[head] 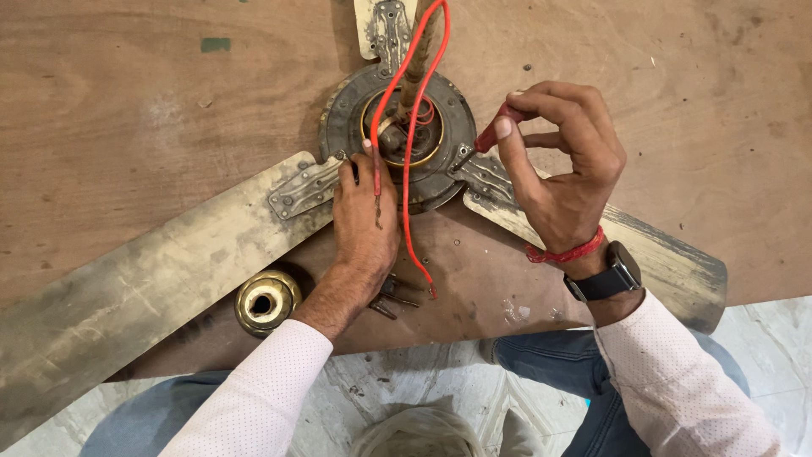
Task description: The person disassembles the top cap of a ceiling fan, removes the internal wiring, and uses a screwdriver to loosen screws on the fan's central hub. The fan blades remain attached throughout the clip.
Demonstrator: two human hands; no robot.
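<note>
At the bottom of the frame, two pale pink dotted sleeves come up over blue jeans and a pale stone floor. Just above them lies the near edge of the brown plywood desk [127, 110], which fills most of the view.

Low and left of centre, a small brass bell-shaped cup [266, 300] sits on the desk, just beside the left wrist. Near that wrist, a few dark metal bits [391, 298] lie partly hidden under the forearm; I cannot tell what they are.

The left hand [364, 216] rests flat at the middle of the frame, its fingers [348, 167] loosely curled and pressing on the rim of the round grey metal fan motor housing [347, 114]; they grip nothing that I can make out. A thin red wire [408, 169] loops down from the top of the frame, crosses the housing and trails over the back of this hand, its end lying on the desk below.

To the right, the right hand [562, 165], with a red thread and a black watch at its wrist, has its fingers [507, 140] pinched shut around the red handle of a small screwdriver [491, 135]. The tip of the screwdriver points down-left at the metal bracket where the right blade meets the housing.

Three worn, dull silver fan blades spread from the housing: a long one [127, 288] to the lower left, one [677, 262] to the lower right passing under the right wrist, and a third [372, 21] cut off at the top edge.
</note>
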